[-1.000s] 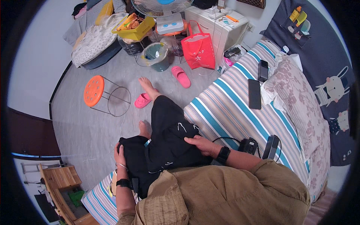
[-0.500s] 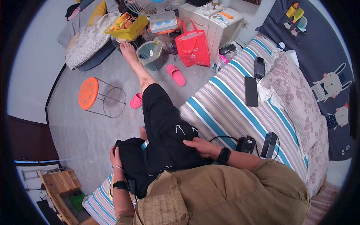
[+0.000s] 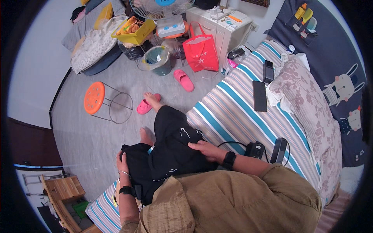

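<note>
I sit on the edge of a bed in black trousers (image 3: 171, 141) with white line prints. At the trousers' left leg, my left hand (image 3: 121, 162) is closed on the cloth, its fingers partly hidden. My right hand (image 3: 204, 150) grips the fabric on the right thigh, thumb on top and fingers underneath. My right bare foot (image 3: 152, 101) is at a pink clog (image 3: 144, 108) on the floor. The left bare foot (image 3: 145, 136) shows beside the trouser leg. The other pink clog (image 3: 183, 80) lies farther off.
An orange stool (image 3: 94, 98) stands on the left. Beyond the clogs are a bin (image 3: 162, 68), a red bag (image 3: 201, 54), a yellow basket (image 3: 135, 35) and a fan (image 3: 161, 7). A phone (image 3: 260, 96) and black devices lie on the striped bed (image 3: 229, 103).
My right leg, stretched out toward the bin before, has bent and come back down, so the foot is now at the near pink clog. Both hands stay on the trousers.
</note>
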### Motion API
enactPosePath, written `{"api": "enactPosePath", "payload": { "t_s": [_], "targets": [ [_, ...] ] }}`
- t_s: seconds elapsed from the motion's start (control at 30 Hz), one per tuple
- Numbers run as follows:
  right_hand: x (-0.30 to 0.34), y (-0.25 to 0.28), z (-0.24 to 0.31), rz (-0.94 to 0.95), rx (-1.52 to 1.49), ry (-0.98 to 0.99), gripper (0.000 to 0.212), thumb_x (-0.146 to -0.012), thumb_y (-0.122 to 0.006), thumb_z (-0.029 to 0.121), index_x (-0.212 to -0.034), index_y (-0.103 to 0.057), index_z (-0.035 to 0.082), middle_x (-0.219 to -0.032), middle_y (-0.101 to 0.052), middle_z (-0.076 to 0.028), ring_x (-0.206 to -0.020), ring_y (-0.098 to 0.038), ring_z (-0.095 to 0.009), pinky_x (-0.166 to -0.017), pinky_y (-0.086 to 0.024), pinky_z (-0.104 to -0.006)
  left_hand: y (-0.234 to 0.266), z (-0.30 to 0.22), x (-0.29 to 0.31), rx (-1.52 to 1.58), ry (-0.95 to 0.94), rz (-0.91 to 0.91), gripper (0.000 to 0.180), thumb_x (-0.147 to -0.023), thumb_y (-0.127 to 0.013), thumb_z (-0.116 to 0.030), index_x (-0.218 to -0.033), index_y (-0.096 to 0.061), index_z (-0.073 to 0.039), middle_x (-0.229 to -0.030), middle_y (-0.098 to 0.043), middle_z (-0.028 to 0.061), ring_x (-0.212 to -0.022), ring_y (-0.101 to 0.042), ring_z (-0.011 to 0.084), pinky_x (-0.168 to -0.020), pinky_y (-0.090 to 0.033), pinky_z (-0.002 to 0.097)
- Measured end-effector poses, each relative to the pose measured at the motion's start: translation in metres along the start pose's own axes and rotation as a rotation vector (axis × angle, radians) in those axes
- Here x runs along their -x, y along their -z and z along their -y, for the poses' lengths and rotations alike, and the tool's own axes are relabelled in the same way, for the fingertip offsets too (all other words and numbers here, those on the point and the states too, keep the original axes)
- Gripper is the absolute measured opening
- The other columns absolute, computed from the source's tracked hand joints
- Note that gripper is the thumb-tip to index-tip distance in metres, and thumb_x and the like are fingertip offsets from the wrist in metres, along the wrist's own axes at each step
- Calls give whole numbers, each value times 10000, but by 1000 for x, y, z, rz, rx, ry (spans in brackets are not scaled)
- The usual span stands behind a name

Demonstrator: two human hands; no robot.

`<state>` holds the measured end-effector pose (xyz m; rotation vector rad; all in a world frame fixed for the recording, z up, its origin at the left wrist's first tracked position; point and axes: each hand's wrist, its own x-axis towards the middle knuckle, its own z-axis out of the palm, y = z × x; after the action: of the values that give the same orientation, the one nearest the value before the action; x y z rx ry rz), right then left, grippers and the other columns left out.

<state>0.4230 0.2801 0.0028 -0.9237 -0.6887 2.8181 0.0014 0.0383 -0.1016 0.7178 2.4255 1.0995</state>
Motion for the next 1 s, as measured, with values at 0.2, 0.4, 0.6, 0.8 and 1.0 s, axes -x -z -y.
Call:
{"api": "enactPosePath", "payload": {
  "t_s": [0.2,0.4,0.6,0.8,1.0],
  "targets": [
    [-2,3,-2,25,-30,-14,502,-990,-642,320,-1308,-567,-61,-1290,-647,-149,-1124,-652,-236,-1024,-507,-377,-4,-16,21,-21,-64,-70,506,-965,-619,-316,-1358,-554,-4,-1361,-586,195,-1285,-535,310,-1116,-372,370],
    [-11,8,-9,53,2,-6,486,-992,-640,304,-1315,-568,-52,-1305,-638,-152,-1129,-648,-238,-1025,-507,-382,-1,-30,36,-108,-180,-128,478,-960,-634,-244,-1376,-539,-29,-1368,-567,180,-1291,-520,319,-1127,-360,387],
    [-5,-1,-6,63,-1,25,448,-1003,-626,290,-1294,-587,-48,-1295,-648,-138,-1123,-651,-229,-1015,-512,-371,1,-20,35,-41,-112,-110,476,-960,-634,-258,-1369,-553,-30,-1376,-560,186,-1296,-516,324,-1123,-365,392],
    [-5,5,-11,33,12,14,460,-1002,-629,298,-1303,-582,-46,-1305,-643,-140,-1131,-649,-221,-1020,-510,-363,2,-14,29,-21,-110,-101,503,-965,-625,-310,-1373,-552,-25,-1392,-561,196,-1306,-515,329,-1122,-366,387],
    [-3,8,-14,57,0,54,471,-1010,-613,304,-1300,-576,-65,-1299,-642,-162,-1136,-649,-231,-1015,-515,-362,2,-14,22,-12,-46,-58,518,-968,-606,-348,-1360,-553,-13,-1355,-594,208,-1277,-543,320,-1106,-378,369]
  ]
}}
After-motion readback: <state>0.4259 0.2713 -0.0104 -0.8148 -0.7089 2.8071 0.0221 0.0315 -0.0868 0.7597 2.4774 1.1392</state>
